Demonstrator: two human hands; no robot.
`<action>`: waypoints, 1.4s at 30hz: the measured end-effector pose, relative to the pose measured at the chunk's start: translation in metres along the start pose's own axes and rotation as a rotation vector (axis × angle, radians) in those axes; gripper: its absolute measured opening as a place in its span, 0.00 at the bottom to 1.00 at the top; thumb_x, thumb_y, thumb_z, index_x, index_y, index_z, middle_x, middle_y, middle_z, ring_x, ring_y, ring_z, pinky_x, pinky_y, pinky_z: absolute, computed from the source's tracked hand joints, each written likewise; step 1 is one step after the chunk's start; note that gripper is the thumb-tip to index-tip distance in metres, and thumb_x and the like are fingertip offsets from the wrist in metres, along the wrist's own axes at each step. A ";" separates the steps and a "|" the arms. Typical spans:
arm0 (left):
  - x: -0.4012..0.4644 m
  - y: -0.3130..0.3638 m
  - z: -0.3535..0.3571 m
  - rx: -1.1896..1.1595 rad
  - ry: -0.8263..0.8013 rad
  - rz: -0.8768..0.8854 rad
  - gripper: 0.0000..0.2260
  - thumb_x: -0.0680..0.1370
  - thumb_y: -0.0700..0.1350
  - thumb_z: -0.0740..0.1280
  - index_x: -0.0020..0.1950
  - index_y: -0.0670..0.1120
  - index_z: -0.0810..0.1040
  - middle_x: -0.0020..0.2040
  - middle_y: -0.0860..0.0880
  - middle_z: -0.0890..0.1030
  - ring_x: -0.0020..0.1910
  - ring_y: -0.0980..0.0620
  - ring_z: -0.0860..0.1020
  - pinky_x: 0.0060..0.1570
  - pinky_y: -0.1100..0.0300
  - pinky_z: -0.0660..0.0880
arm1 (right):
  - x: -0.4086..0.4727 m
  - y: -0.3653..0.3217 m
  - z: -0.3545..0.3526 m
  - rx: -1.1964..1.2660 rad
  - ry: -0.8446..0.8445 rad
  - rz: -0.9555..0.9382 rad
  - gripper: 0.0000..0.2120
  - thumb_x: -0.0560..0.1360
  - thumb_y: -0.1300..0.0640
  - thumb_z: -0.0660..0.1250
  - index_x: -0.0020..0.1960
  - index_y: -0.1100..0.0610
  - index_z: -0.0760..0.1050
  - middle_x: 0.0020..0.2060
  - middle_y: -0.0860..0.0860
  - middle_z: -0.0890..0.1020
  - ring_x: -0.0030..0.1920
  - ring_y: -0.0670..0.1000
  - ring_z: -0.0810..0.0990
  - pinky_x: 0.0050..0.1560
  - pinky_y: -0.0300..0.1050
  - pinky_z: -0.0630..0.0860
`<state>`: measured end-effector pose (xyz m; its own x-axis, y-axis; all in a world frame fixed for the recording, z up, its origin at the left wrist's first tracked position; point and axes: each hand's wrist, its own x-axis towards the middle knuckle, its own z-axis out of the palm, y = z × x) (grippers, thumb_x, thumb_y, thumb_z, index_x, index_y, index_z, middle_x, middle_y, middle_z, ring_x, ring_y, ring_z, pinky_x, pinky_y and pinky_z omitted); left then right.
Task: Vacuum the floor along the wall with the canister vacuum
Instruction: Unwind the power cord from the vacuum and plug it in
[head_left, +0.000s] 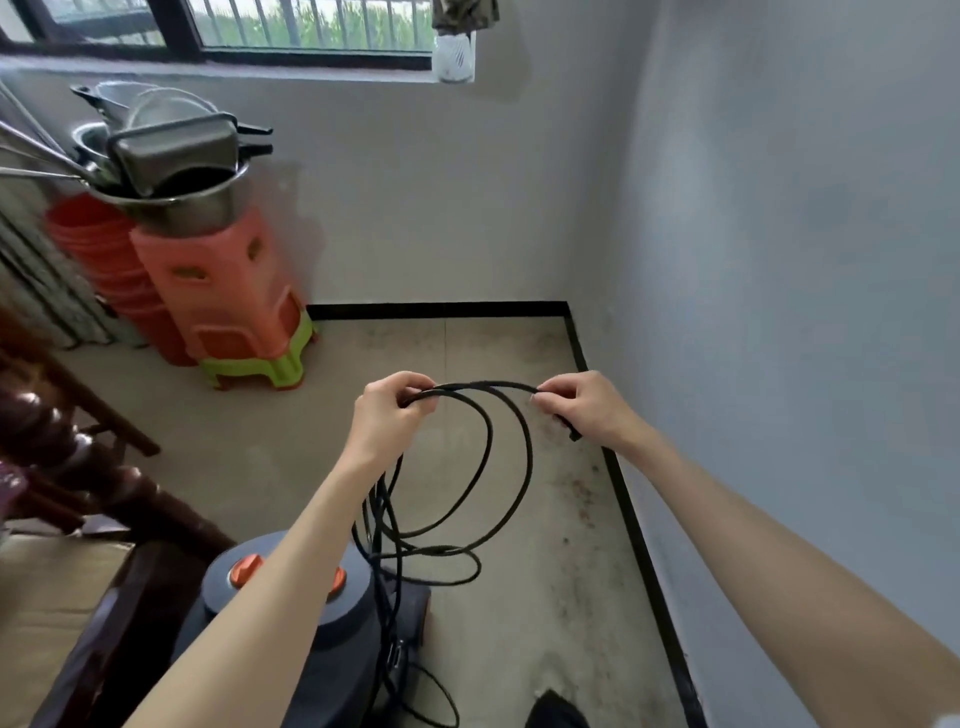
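A grey canister vacuum (291, 613) with orange knobs stands on the floor at the bottom centre, partly hidden by my left forearm. Its black power cord (498, 467) hangs in several loops above the tiled floor. My left hand (387, 415) grips the gathered loops at the top. My right hand (582, 405) pinches the cord a short way to the right, and a short end of the cord sticks out below it. The stretch of cord between my hands arches slightly.
A white wall (779, 312) with black skirting (639, 519) runs along the right, and the floor beside it looks dusty. Stacked orange and green plastic stools (228, 301) carrying metal pots (171, 161) stand at the back left. Dark wooden furniture (78, 467) lies at the left.
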<state>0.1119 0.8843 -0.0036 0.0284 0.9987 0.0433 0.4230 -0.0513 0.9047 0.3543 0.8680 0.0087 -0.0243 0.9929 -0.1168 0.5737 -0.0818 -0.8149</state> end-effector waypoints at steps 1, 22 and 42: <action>0.010 -0.002 0.006 0.025 -0.021 -0.010 0.07 0.74 0.37 0.69 0.45 0.49 0.80 0.37 0.52 0.80 0.35 0.56 0.75 0.39 0.65 0.71 | 0.014 0.004 -0.004 -0.002 0.017 0.001 0.07 0.78 0.57 0.67 0.47 0.57 0.83 0.32 0.49 0.78 0.32 0.46 0.73 0.30 0.38 0.72; 0.294 0.008 0.058 0.247 -0.066 -0.180 0.13 0.72 0.42 0.72 0.45 0.55 0.69 0.41 0.53 0.77 0.39 0.55 0.75 0.39 0.63 0.71 | 0.356 -0.007 -0.067 0.121 -0.013 -0.090 0.06 0.79 0.59 0.65 0.47 0.59 0.79 0.30 0.47 0.73 0.33 0.46 0.70 0.38 0.40 0.68; 0.563 0.048 0.002 0.100 0.241 0.139 0.02 0.75 0.39 0.70 0.44 0.43 0.82 0.31 0.58 0.76 0.27 0.66 0.72 0.34 0.73 0.67 | 0.581 -0.081 -0.106 0.155 0.164 -0.183 0.05 0.76 0.57 0.71 0.42 0.57 0.80 0.29 0.43 0.76 0.32 0.44 0.73 0.34 0.38 0.71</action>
<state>0.1497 1.4445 0.0637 -0.1189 0.9542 0.2744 0.5175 -0.1763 0.8374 0.3803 1.4610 0.0673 0.0237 0.9921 0.1229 0.4394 0.1001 -0.8927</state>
